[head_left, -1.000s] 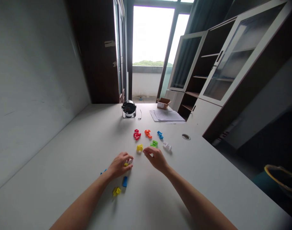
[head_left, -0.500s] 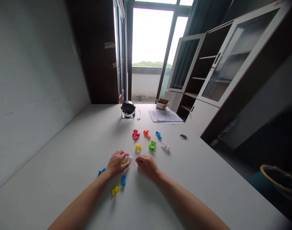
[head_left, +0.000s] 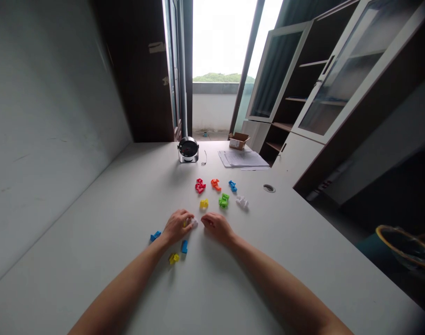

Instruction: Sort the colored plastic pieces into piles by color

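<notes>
My left hand rests low on the table, its thumb and fingers closed around a small white plastic piece. A bit of yellow shows beneath those fingers. Just to the right, my right hand lies with its fingers curled in, and nothing shows in them. Around my left wrist lie a blue piece, a blue block and a yellow piece. Beyond my hands are small groups of plastic pieces: yellow, green, white, red, orange and blue.
Toward the far edge of the white table stand a round black device on a metal stand and an open cardboard box. Papers lie before the box. A cable hole is at the right, and a wall borders the left.
The view has tilted down slightly, so the table's contents sit higher in the picture. Both hands stay in nearly the same places, the left still at the white piece.
</notes>
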Demonstrator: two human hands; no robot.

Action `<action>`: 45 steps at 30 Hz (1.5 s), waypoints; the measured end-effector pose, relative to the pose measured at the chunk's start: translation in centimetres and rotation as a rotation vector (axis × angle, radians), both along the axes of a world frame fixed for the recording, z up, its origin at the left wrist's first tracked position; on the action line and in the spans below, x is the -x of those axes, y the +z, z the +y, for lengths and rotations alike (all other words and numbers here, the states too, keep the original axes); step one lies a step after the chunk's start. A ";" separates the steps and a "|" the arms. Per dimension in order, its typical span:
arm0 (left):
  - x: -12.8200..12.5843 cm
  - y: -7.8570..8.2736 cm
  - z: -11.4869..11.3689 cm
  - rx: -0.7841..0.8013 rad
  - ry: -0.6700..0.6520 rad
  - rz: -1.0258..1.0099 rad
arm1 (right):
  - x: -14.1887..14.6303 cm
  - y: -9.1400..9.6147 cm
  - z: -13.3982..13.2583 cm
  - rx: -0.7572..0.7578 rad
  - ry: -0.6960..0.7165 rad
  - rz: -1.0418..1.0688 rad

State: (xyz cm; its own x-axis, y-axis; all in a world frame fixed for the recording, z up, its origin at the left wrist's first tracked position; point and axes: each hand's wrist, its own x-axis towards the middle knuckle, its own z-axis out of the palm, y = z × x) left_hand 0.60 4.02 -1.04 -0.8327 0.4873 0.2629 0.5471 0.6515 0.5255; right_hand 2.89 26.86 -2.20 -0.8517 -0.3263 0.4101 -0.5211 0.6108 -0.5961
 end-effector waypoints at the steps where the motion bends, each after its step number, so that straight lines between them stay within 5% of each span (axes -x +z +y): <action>1: 0.0 0.0 0.0 0.008 -0.009 0.001 | 0.0 0.1 0.0 -0.004 -0.004 0.000; 17: -0.2 1.1 0.0 0.000 -0.037 -0.069 | -0.4 0.8 -0.3 -0.125 0.013 0.071; 22: -0.8 1.2 0.5 -0.145 -0.052 -0.159 | -0.8 1.0 -0.5 -0.183 0.092 0.159; 29: -1.0 1.1 0.6 -0.343 -0.017 -0.349 | -0.7 1.0 -0.2 -0.075 0.045 0.119; 45: -1.3 1.7 0.7 -0.240 -0.109 -0.263 | -0.4 1.0 -0.2 -0.097 -0.005 0.047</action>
